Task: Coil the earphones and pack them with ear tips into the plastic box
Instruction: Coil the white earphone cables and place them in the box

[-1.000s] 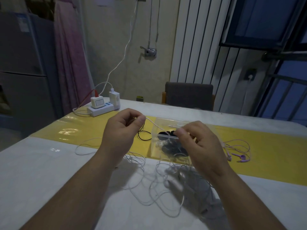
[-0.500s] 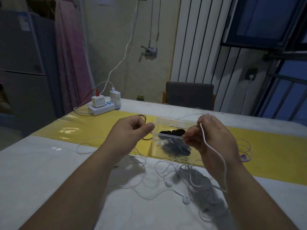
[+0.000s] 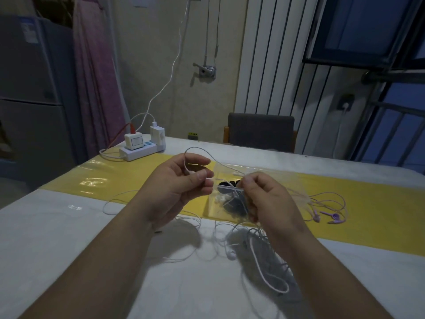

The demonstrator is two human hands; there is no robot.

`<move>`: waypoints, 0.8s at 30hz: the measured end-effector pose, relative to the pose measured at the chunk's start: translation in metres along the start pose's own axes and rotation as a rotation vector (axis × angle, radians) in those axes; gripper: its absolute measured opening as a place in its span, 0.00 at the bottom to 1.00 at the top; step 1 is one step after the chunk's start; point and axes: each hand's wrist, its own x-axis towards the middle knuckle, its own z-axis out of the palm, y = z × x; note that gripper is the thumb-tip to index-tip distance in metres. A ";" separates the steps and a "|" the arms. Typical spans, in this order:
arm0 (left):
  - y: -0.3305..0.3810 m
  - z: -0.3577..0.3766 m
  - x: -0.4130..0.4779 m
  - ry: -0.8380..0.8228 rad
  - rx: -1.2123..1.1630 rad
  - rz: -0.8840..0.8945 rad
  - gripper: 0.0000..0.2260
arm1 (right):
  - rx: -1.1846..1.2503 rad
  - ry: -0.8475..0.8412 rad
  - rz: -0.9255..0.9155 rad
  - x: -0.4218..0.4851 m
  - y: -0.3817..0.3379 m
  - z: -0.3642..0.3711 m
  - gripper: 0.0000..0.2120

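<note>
My left hand (image 3: 181, 187) pinches a white earphone cable (image 3: 202, 154) that arcs in a loop above its fingers. My right hand (image 3: 266, 199) pinches the same cable close by, just in front of the clear plastic box (image 3: 285, 180). The box stands on the yellow strip and holds black ear tips (image 3: 227, 183) and a few white ones. Loose white cable (image 3: 264, 270) lies tangled on the table below my hands, with an earbud (image 3: 230, 254) among it.
Purple earphones (image 3: 331, 217) lie on the yellow strip (image 3: 368, 215) right of the box. A white power strip (image 3: 142, 150) with chargers sits at the table's far left corner. A grey chair (image 3: 261, 131) stands behind the white table (image 3: 57, 238).
My right hand has dropped and moved left toward my left hand. A cable loop now arcs over my left fingers, which have opened slightly around it.
</note>
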 end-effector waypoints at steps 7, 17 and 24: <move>-0.002 0.005 0.001 0.003 0.007 0.077 0.09 | -0.148 -0.072 -0.025 -0.001 0.009 0.010 0.08; -0.005 0.001 0.007 0.183 0.063 0.164 0.13 | -0.189 -0.253 -0.010 -0.004 0.001 0.000 0.13; -0.008 -0.014 0.018 0.600 0.063 0.303 0.09 | -0.153 -0.474 0.051 -0.003 -0.003 -0.014 0.05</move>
